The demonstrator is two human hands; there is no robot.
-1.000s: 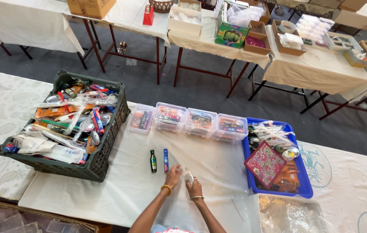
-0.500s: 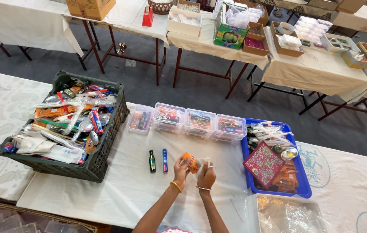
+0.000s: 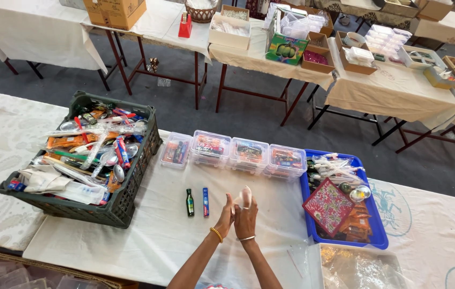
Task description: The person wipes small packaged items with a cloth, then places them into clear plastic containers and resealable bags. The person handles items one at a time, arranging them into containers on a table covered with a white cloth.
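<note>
The left hand [image 3: 225, 216] and right hand [image 3: 245, 214] are raised together above the white tablecloth [image 3: 163, 241], palms facing, and between their fingertips they pinch a small clear pouch [image 3: 244, 197]. Both hands are thus closed on the pouch; whether anything is yet inside it cannot be told at this size.

Positions below are given relative to the pouch. Just to its left, lying on the cloth and apart from both hands, are a small blue tube [image 3: 205, 195] and, beside that, a small dark green bottle [image 3: 190, 195]. Neither is in the pouch, so by this evidence the filling appears to be at an early step: the pouch is in hand and seemingly being opened, while these two pieces remain outside.

Behind the pouch stands a row of four clear lidded boxes [image 3: 234, 152] holding small coloured goods. To the right lies a blue tray [image 3: 305, 188] containing a red patterned square packet [image 3: 328, 206], orange sachets and clear-wrapped items. Far to the left sits a dark green crate [image 3: 110, 210] heaped with wrapped spoons, tubes and sachets. Toward the near right corner lie clear plastic bags [image 3: 356, 267]; what they hold is not legible.

Beyond the aisle, other cloth-covered tables [image 3: 393, 91] carry cardboard boxes and trays.
</note>
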